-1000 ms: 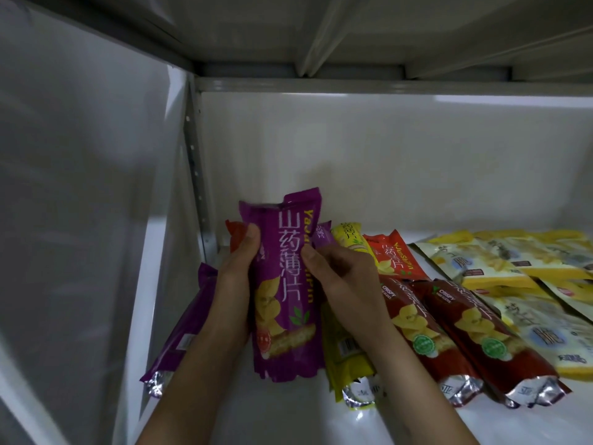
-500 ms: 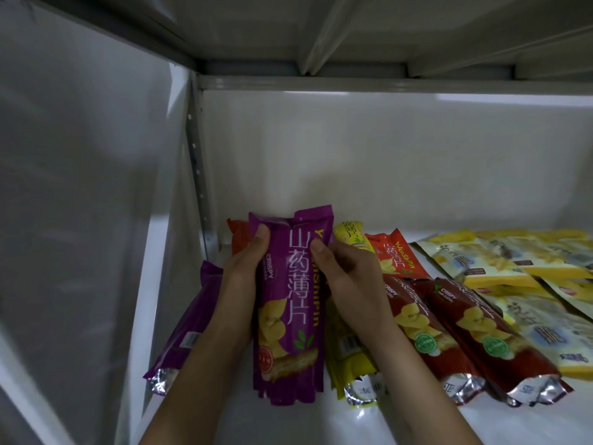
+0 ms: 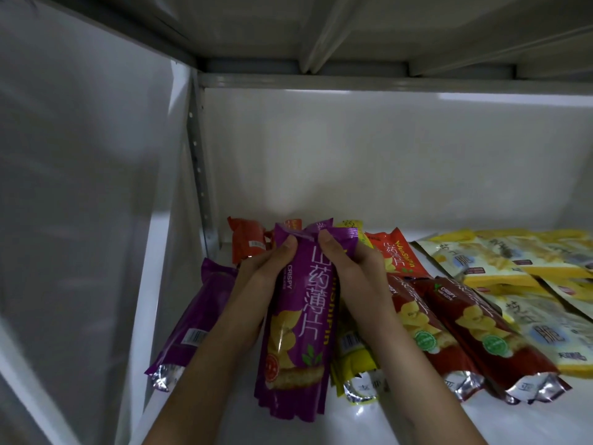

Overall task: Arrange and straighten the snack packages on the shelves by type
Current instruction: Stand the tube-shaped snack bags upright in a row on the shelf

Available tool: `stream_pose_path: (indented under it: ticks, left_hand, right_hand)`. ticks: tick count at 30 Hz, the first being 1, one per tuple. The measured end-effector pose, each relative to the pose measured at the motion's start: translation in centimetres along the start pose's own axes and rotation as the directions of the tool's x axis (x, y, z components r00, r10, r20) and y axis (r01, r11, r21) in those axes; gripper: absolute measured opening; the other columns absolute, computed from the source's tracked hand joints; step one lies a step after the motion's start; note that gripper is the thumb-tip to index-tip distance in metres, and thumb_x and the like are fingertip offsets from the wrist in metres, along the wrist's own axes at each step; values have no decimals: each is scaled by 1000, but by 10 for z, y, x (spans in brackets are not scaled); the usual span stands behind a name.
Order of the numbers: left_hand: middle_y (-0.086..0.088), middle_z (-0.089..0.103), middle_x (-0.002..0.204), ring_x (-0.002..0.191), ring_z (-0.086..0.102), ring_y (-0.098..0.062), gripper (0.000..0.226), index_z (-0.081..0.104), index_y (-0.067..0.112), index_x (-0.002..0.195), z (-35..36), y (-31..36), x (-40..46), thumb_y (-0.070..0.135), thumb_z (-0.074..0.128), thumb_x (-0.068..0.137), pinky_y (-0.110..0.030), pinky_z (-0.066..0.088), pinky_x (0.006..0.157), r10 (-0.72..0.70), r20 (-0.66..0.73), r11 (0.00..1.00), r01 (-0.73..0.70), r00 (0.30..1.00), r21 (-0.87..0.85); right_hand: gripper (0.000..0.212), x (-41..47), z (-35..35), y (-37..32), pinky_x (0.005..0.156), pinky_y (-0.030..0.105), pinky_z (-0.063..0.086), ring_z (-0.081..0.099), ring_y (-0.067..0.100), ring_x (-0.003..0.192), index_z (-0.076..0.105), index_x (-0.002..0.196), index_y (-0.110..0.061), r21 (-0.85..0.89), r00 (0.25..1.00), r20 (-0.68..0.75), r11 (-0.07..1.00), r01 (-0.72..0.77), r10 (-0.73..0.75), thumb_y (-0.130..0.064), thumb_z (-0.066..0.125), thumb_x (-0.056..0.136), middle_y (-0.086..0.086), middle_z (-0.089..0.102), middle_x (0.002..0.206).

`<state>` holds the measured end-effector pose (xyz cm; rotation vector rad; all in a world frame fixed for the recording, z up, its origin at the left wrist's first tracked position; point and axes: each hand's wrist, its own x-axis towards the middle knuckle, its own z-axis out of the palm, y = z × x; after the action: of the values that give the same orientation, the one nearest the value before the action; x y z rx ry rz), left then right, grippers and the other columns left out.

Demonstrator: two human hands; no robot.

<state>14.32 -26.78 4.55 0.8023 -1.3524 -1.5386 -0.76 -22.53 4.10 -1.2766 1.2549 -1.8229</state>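
Note:
A stack of long purple snack packages (image 3: 298, 335) lies lengthwise on the white shelf (image 3: 224, 412), its foot toward me. My left hand (image 3: 263, 271) grips its top left edge, thumb on the front. My right hand (image 3: 349, 268) grips the top right edge the same way. Another purple package (image 3: 195, 319) lies to the left, against the side wall. A yellow package (image 3: 356, 361) peeks out under my right wrist. Two dark red packages (image 3: 455, 335) lie to the right, orange ones (image 3: 396, 255) behind them.
Pale yellow snack bags (image 3: 500, 268) lie scattered at the right of the shelf. An orange-red pack (image 3: 247, 242) sits in the back left corner by the perforated upright (image 3: 199, 175). The shelf above (image 3: 353, 33) hangs low overhead.
Both hands have lowered the purple stack from tilted upright down toward the shelf and slid it nearer to me. The grip at its top end has stayed.

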Motion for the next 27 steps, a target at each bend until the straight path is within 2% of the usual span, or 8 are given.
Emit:
stream_pose_path:
  ticks: [5, 7, 8, 13, 15, 21, 25, 27]
  left_hand:
    - [-1, 81, 106, 96, 78, -21, 38, 74, 22, 117, -6, -4, 8, 50, 69, 91, -40, 60, 88, 31, -148, 1000, -30, 989, 5]
    - [-1, 79, 113, 102, 77, -21, 58, 73, 23, 122, -8, -6, 12, 64, 73, 81, -42, 59, 95, 35, -171, 999, -33, 985, 13]
    - [0, 77, 118, 106, 76, -20, 70, 70, 25, 128, -8, -7, 14, 72, 75, 76, -43, 58, 98, 46, -178, 998, -39, 983, 44]
    - [6, 69, 133, 116, 70, -14, 84, 48, 36, 148, -13, -17, 21, 69, 73, 76, -45, 57, 102, 144, -167, 949, -89, 975, 301]
    - [8, 60, 146, 130, 61, -18, 100, 35, 42, 155, -16, -21, 24, 77, 68, 68, -48, 52, 108, 135, -149, 899, -58, 980, 434]
    - [-9, 30, 166, 145, 43, -31, 76, 42, 29, 154, -15, -31, 20, 73, 49, 93, -51, 41, 118, 68, -42, 675, -15, 997, 737]
    - [-4, 31, 166, 148, 40, -30, 96, 38, 27, 156, -16, -29, 14, 85, 37, 79, -53, 41, 118, 53, -44, 600, 4, 998, 800]
    - [-2, 44, 156, 141, 48, -27, 86, 47, 28, 147, -21, -21, 6, 83, 40, 81, -47, 44, 115, 85, -44, 606, -17, 995, 796]
  right_hand:
    - [44, 1, 1, 4, 91, 31, 59, 73, 3, 101, 72, 113, -31, -155, 1000, -22, 988, 5, -8, -65, 68, 86, -14, 79, 104]
    - [8, 2, -1, 3, 83, 17, 52, 66, -15, 93, 63, 96, -47, -264, 997, -56, 964, 30, -46, -47, 71, 94, -29, 73, 90]
    - [16, 2, -2, 2, 80, 14, 49, 64, -18, 91, 62, 96, -48, -314, 995, -71, 948, 49, -75, -36, 72, 96, -30, 70, 91]
    - [40, 2, -3, 6, 91, 23, 51, 63, 9, 110, 67, 136, -19, -438, 995, -57, 898, 48, -81, -29, 73, 97, -11, 69, 116]
    - [40, 2, -2, 7, 83, 12, 43, 60, 7, 109, 67, 136, -21, -484, 996, -48, 874, 41, -73, -31, 72, 97, -15, 65, 114]
    - [29, 2, -1, 6, 73, -3, 37, 57, -3, 96, 72, 127, -22, -551, 991, -41, 831, 81, -124, -26, 70, 98, -7, 68, 118]
    - [21, 2, -1, 8, 74, -3, 37, 55, -11, 98, 75, 119, -21, -528, 990, -14, 842, 112, -140, -22, 70, 99, -8, 69, 116]
    - [19, 3, -2, 8, 75, -2, 38, 57, -8, 101, 77, 116, -22, -531, 989, -4, 838, 125, -150, -23, 70, 98, -9, 70, 116]
